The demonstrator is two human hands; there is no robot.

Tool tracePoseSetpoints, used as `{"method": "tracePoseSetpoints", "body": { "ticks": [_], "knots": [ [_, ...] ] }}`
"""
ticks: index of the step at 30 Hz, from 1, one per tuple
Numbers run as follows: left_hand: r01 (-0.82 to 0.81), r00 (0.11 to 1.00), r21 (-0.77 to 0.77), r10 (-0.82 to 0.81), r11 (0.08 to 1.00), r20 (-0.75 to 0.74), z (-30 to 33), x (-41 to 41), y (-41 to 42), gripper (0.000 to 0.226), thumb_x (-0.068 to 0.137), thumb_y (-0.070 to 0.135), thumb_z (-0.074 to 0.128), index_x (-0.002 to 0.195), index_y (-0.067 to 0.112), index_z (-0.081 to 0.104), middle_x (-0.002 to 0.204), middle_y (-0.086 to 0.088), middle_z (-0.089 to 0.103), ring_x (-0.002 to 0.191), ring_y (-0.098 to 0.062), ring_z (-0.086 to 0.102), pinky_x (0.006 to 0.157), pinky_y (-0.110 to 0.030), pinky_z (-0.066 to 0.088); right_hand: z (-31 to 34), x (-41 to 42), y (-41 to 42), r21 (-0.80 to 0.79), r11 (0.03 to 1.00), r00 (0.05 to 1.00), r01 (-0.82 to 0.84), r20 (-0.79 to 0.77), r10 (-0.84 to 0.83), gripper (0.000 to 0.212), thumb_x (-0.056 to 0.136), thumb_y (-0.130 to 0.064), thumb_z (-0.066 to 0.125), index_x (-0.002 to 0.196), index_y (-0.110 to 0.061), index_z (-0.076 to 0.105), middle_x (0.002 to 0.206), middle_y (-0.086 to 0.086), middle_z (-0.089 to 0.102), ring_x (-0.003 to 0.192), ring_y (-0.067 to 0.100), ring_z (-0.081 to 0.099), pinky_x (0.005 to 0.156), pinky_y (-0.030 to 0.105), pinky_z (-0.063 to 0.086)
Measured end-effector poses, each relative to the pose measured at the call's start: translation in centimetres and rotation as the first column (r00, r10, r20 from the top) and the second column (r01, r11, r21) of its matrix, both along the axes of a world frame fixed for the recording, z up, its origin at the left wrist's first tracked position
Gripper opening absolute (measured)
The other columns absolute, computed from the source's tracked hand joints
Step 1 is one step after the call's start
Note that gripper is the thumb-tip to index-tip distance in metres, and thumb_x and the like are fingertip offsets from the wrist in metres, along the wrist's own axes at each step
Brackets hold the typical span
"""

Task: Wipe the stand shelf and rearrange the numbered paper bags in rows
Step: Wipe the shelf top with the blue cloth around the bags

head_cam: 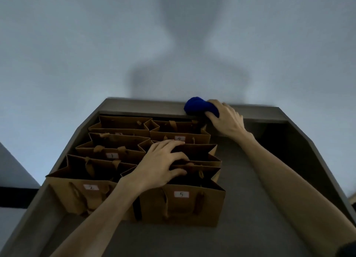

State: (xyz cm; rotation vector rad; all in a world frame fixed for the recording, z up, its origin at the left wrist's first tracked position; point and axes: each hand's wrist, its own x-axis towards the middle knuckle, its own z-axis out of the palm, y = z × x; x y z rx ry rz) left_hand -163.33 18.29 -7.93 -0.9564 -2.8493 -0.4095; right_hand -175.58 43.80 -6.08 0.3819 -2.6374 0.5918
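Note:
Several brown paper bags with numbered white labels stand in two columns on the left half of the grey stand shelf (250, 208). Bag 5 (183, 204) is front right, bag 2 (84, 195) front left, bag 1 (113, 152) behind it, bag 4 (179, 135) at the back right. My left hand (159, 164) rests on the open tops of the right column, its fingers curled over a bag's rim between bags 4 and 5. My right hand (225, 120) grips a bunched blue cloth (198, 106) against the shelf's raised back rim (144, 106).
The shelf has raised rims at the back and at both sides. Its right half is bare grey surface. A pale wall stands behind, with a person's shadow on it. A dark strip crosses the lower left beside the stand.

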Motion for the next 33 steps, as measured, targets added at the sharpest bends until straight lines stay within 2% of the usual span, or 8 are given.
{"method": "tracePoseSetpoints", "body": {
  "ticks": [3,6,11,14,17,21,26,33],
  "knots": [
    [0.007,0.999,-0.009,-0.007,1.000,-0.040,0.2,-0.7,0.0,0.022,0.092,0.041,0.056,0.114,0.041,0.059,0.155,0.009,0.028,0.144,-0.015,0.020,0.117,-0.046,0.015,-1.1,4.4,2.9,-0.244,0.970,1.000,0.016,0.020,-0.012,0.036,0.099,-0.037,0.051,0.133,-0.025,0.047,0.115,0.000,0.062,0.098,0.014,0.060,0.081,0.031,0.049],
    [-0.013,0.997,-0.036,0.010,0.999,-0.078,0.6,-1.7,0.2,0.020,0.094,0.037,0.055,0.113,0.040,0.061,0.153,0.009,0.033,0.141,-0.018,0.028,0.114,-0.048,0.022,-2.6,9.1,5.4,-0.283,0.952,0.992,0.119,0.062,-0.106,0.038,0.097,-0.036,0.055,0.133,-0.027,0.046,0.112,-0.002,0.061,0.094,0.014,0.061,0.077,0.028,0.048],
    [-0.015,0.997,-0.085,0.009,0.996,-0.080,0.9,-2.8,0.5,0.020,0.093,0.034,0.057,0.113,0.038,0.061,0.151,0.008,0.037,0.139,-0.020,0.032,0.112,-0.052,0.024,-6.9,17.8,7.9,-0.060,0.944,0.938,0.324,0.152,-0.312,0.049,0.093,-0.040,0.057,0.137,-0.037,0.036,0.112,-0.005,0.047,0.090,0.009,0.053,0.072,0.029,0.043],
    [-0.023,1.000,-0.101,0.024,0.995,0.016,1.6,-3.0,1.1,0.018,0.092,0.042,0.057,0.109,0.040,0.060,0.153,0.009,0.033,0.141,-0.021,0.028,0.114,-0.054,0.020,-10.3,22.5,8.4,0.127,0.952,0.906,0.277,0.295,-0.303,0.052,0.089,-0.051,0.056,0.135,-0.041,0.034,0.120,-0.003,0.045,0.097,0.008,0.048,0.081,0.031,0.046],
    [-0.030,0.997,-0.002,0.030,1.000,0.068,2.6,-3.1,2.4,0.037,0.089,0.057,0.052,0.119,0.036,0.056,0.152,0.008,0.035,0.141,-0.019,0.030,0.113,-0.053,0.019,-11.9,24.8,7.9,0.275,0.941,0.862,0.195,0.411,-0.298,0.054,0.084,-0.074,0.043,0.130,-0.048,0.033,0.123,-0.010,0.039,0.104,0.007,0.040,0.087,0.029,0.041],
    [-0.054,0.998,-0.015,0.054,0.998,-0.033,2.3,-4.1,5.3,0.055,0.091,0.065,0.038,0.136,0.032,0.044,0.152,0.004,0.037,0.140,-0.022,0.032,0.113,-0.052,0.021,-10.8,23.7,7.1,0.289,0.928,0.873,0.235,0.358,-0.332,0.052,0.086,-0.077,0.032,0.126,-0.045,0.042,0.127,-0.010,0.036,0.115,0.010,0.033,0.093,0.032,0.035],
    [-0.152,0.988,-0.176,0.157,0.973,0.013,-0.7,-5.2,7.2,0.066,0.092,0.070,0.013,0.149,0.039,0.019,0.161,0.004,0.015,0.148,-0.027,0.011,0.117,-0.055,0.004,-12.2,23.0,5.6,0.307,0.946,0.846,0.103,0.473,-0.246,0.062,0.092,-0.070,0.016,0.149,-0.049,0.009,0.161,-0.009,0.016,0.146,0.020,0.020,0.117,0.044,0.019],
    [-0.158,0.987,-0.205,0.153,0.966,-0.041,-1.4,-5.4,7.5,0.065,0.093,0.067,0.009,0.151,0.039,0.015,0.162,0.003,0.012,0.148,-0.028,0.009,0.117,-0.054,0.001,-12.6,29.6,4.4,0.304,0.951,0.914,0.054,0.369,-0.170,0.056,0.097,-0.068,0.017,0.145,-0.043,0.032,0.147,-0.009,0.047,0.131,0.018,0.048,0.104,0.040,0.038]
  ]
}}
